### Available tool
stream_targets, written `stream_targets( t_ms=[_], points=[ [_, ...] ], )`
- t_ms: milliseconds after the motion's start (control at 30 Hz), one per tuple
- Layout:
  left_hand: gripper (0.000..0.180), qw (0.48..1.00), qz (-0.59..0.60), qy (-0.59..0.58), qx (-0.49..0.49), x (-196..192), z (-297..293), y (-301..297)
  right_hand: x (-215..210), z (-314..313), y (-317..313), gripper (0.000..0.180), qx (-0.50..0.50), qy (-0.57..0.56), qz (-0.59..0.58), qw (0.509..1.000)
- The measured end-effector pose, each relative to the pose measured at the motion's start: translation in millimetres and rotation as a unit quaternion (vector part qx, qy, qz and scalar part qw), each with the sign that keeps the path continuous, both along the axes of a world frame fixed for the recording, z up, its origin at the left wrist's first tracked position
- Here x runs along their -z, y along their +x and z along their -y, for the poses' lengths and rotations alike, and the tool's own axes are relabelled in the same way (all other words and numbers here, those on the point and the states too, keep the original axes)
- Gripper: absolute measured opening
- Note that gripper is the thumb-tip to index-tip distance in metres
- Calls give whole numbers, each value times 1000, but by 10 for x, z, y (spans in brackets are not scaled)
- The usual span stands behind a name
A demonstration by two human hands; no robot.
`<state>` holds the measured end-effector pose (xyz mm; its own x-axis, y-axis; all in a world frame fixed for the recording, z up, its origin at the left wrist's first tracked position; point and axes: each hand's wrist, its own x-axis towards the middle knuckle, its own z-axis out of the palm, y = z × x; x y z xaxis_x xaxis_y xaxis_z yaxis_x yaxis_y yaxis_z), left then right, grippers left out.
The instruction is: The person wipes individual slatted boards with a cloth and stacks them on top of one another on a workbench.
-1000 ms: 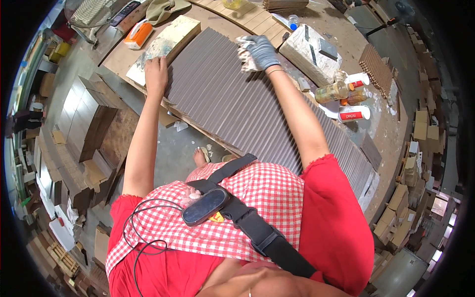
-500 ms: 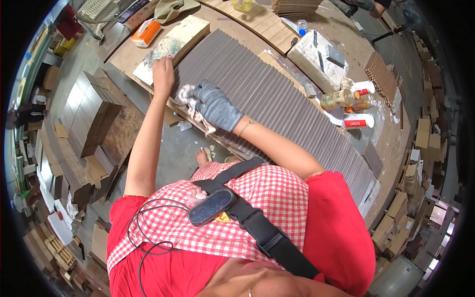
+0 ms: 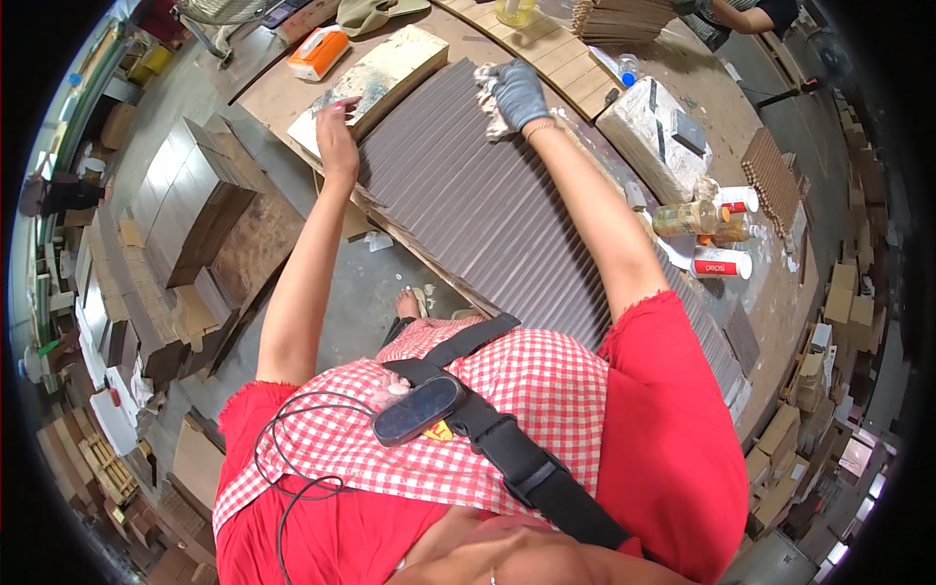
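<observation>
My right hand [image 3: 520, 95], in a grey work glove, is closed on a crumpled whitish cloth [image 3: 492, 112]. It presses the cloth at the far end of a long row of grey-brown strips [image 3: 458, 185] lying closely side by side on the table. My bare left hand [image 3: 337, 144] is over the near-left end of the row, beside a pale, paint-stained block [image 3: 405, 60]. Its fingers stretch toward the block and hold nothing that I can see. Whether the fingertips touch the block I cannot tell.
An orange tissue pack [image 3: 319, 53] lies behind the block. To the right stand a white stained block [image 3: 655, 136], bottles [image 3: 685, 218] and white-and-red cups [image 3: 721, 262]. Stacked boards [image 3: 190, 205] are on the left. Another person's arm [image 3: 743, 18] shows at the far right.
My right hand has swept the cloth away from me and to the right, from the near edge of the strips to their far end. My left hand's grip on the block has loosened.
</observation>
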<state>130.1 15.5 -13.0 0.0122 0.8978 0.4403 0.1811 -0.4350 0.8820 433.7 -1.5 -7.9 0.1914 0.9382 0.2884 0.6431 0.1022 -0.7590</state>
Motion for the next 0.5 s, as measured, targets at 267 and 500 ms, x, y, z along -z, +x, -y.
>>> stream_targets(
  t_ms=[267, 500],
  points=[
    [42, 988, 70, -99, -99, 123, 1180, -603, 169, -372, -369, 30, 43, 44, 181, 981],
    [42, 952, 56, -222, -202, 713, 1996, -1357, 209, 396, -1625, 33, -125, 21, 14, 992]
  ],
)
